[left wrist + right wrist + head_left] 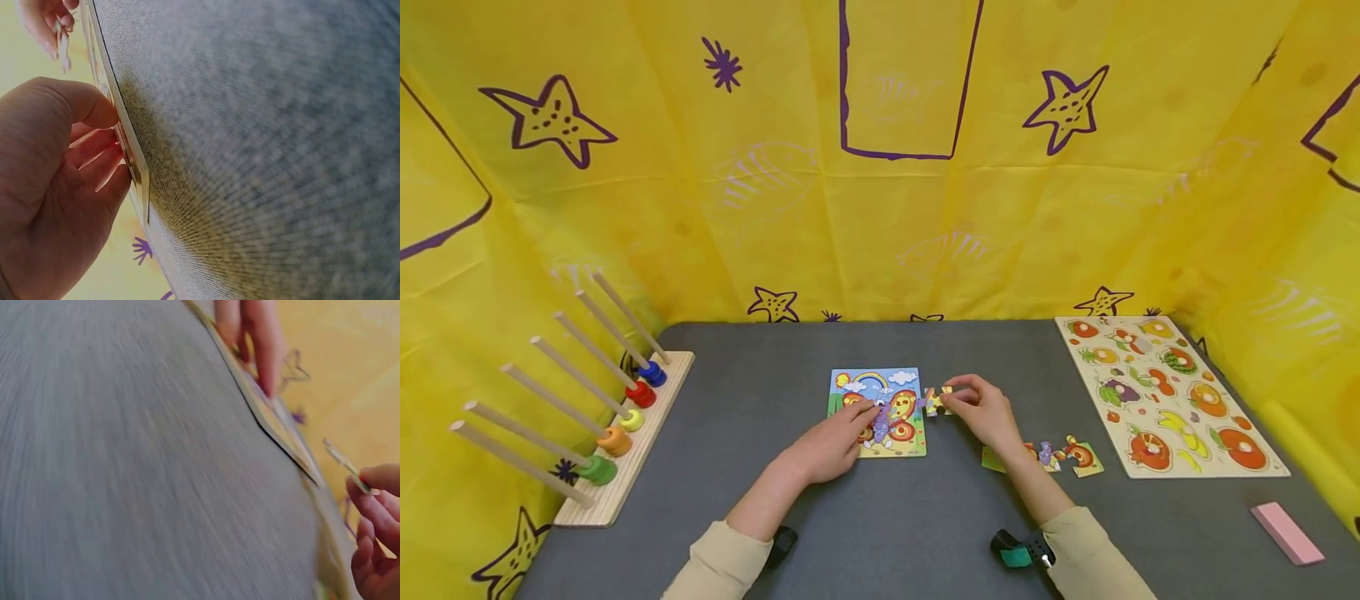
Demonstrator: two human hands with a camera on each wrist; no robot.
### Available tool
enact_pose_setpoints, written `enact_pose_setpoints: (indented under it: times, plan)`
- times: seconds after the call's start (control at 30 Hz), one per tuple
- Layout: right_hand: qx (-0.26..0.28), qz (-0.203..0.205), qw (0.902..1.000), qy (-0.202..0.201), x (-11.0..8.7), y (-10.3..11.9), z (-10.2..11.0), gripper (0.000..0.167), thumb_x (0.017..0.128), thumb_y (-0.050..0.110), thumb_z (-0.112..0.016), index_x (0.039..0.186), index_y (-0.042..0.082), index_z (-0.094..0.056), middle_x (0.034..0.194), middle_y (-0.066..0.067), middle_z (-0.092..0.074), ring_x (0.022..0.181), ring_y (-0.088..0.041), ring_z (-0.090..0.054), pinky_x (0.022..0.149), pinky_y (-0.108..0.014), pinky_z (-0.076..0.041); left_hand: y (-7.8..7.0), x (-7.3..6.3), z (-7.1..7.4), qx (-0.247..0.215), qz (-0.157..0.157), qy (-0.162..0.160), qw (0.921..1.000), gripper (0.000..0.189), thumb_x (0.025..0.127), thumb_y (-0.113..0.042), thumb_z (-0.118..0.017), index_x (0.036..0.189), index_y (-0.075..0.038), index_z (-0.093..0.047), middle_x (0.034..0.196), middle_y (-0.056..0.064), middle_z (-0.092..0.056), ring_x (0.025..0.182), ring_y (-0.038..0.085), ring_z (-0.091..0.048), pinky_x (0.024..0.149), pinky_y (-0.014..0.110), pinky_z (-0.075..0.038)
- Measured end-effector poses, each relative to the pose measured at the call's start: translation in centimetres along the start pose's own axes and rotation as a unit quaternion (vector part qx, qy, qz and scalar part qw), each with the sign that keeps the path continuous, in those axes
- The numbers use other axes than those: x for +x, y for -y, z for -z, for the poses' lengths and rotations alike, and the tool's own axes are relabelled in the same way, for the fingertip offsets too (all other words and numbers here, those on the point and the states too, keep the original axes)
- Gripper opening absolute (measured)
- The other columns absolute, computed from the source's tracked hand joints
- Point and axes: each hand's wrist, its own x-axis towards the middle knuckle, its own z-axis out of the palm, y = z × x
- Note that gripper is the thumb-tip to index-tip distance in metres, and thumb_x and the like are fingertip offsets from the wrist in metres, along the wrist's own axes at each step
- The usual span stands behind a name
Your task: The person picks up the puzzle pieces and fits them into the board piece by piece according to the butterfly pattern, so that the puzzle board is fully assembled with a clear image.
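A square butterfly puzzle board (pixel 898 450) lies flat in the middle of the table. My left hand (pixel 831 446) rests on its left part, with fingertips on the butterfly picture. In the left wrist view, the thumb and fingers of that hand (pixel 56 175) meet the surface near the edge of the board (pixel 140 169). Just right of the board, my right hand (pixel 988 408) pinches a yellow jigsaw piece (pixel 933 403) between thumb and fingers. The right wrist view has this piece (pixel 342 464) raised and tilted, seen edge-on.
Several loose jigsaw pieces (pixel 1079 456) lie by my right forearm, partly hidden by it. A fruit puzzle board (pixel 1120 433) and a pink block (pixel 1288 533) are on the right. At the left stands a wooden peg rack (pixel 655 412) with coloured rings. Yellow cloth (pixel 880 250) hangs behind.
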Motion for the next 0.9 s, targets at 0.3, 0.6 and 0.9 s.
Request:
enact_pose_setpoints:
  times: [0.3,0.6,0.9]
  plan:
    - [-0.030,0.058,0.9978,-0.008,0.8,0.8,-4.2,0.019,0.083,0.020,-0.078,0.099,0.011,-0.071,0.075,0.005,-0.069,0.063,-0.011,-0.054,0.060,-0.027,-0.039,0.1,0.1,0.0,-0.017,-0.005,-0.002,0.9998,0.058,0.095,-0.003,-0.053,0.150,-0.003,-0.035,0.150,0.014,-0.037,0.137,0.028,-0.037,0.110,0.045,-0.032]
    - [-0.072,0.101,0.9921,-0.017,1.2,0.6,-5.5,0.017,0.082,0.019,-0.079,0.094,0.011,-0.071,0.071,0.006,-0.058,0.065,-0.012,-0.050,0.065,-0.030,-0.039,0.3,0.3,-0.3,0.018,-0.049,-0.024,0.9984,0.056,0.093,0.000,-0.053,0.147,-0.002,-0.041,0.140,0.018,-0.043,0.126,0.032,-0.046,0.105,0.046,-0.038]
    - [-0.086,0.099,0.9911,-0.018,0.9,0.8,-5.5,0.019,0.081,0.022,-0.080,0.094,0.010,-0.072,0.070,0.006,-0.054,0.068,-0.015,-0.048,0.067,-0.032,-0.037,0.4,0.2,-0.4,0.028,-0.056,-0.030,0.9976,0.055,0.093,0.000,-0.053,0.146,-0.001,-0.042,0.139,0.019,-0.043,0.125,0.033,-0.046,0.103,0.048,-0.039]
